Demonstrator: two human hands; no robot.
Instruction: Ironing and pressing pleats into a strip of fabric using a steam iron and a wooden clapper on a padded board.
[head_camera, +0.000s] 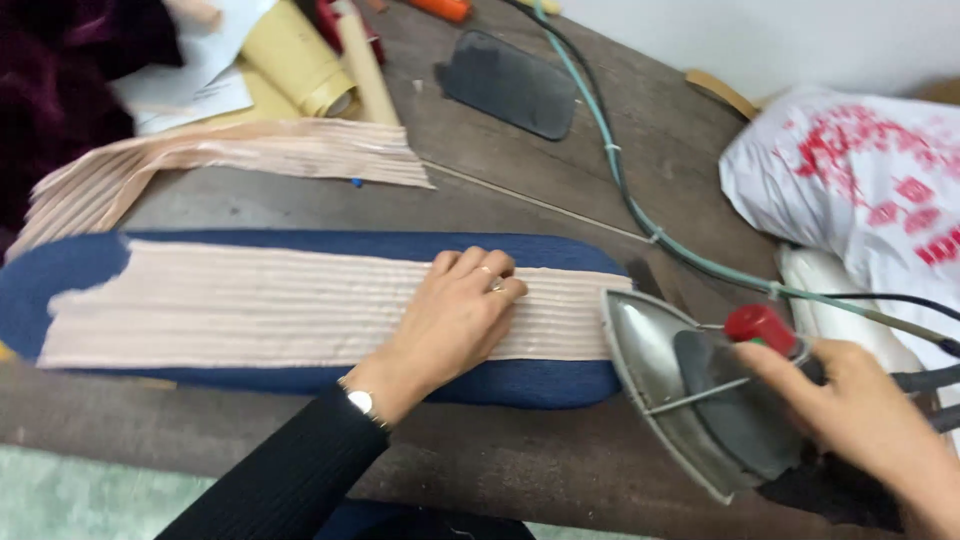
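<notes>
My left hand (455, 315) lies flat, fingers together, on a strip of pale pink pleated fabric (250, 305) that stretches along a blue padded pressing board (70, 270). My right hand (850, 410) grips the dark handle of a metal iron (665, 385), which stands tilted on the table just off the board's right end, its silver soleplate facing left. A red knob (760, 325) sits on top of the iron. The iron is beside the fabric, not touching it.
More pleated pink fabric (240, 150) lies behind the board. A teal hose (610, 150) and dark cable run from the iron across the wooden table (520, 460). A dark pad (510, 80), rolled paper (300, 55), and a white printed bag (860, 180) surround the area.
</notes>
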